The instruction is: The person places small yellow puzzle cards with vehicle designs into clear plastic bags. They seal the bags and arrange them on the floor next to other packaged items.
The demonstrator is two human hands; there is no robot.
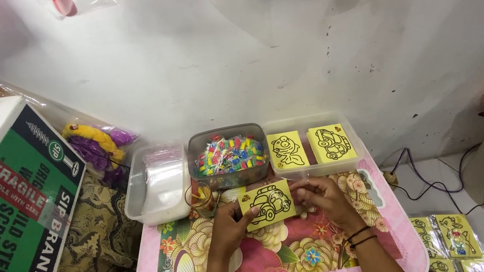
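**Inspector:** State what your hands hold.

**Me:** My left hand (227, 223) grips the left edge of a yellow card with a car outline (268, 202), thumb on top. My right hand (321, 197) closes on its right edge, fingers curled. The card sits at centre frame, held just above the pink floral table (310, 259).

**Inspector:** Containers?

**Me:** Three stand in a row behind the card, at the far edge of the table. The middle one, a grey tub (228, 155), is full of small multicoloured pieces; I cannot tell what they are. The clear tray to its right (313, 145) holds two more yellow cards, one with a fish-like figure (287, 150), one with a car (331, 143). The clear tub at the left (156, 184) holds a stack of clear plastic bags.

**Inspector:** Anything else?

**Me:** A small glass jar (201, 198) stands just beside my left hand. Bagged yellow cards (445, 237) lie on the floor at the lower right of the frame. A green cardboard box (10, 213) fills the left side.
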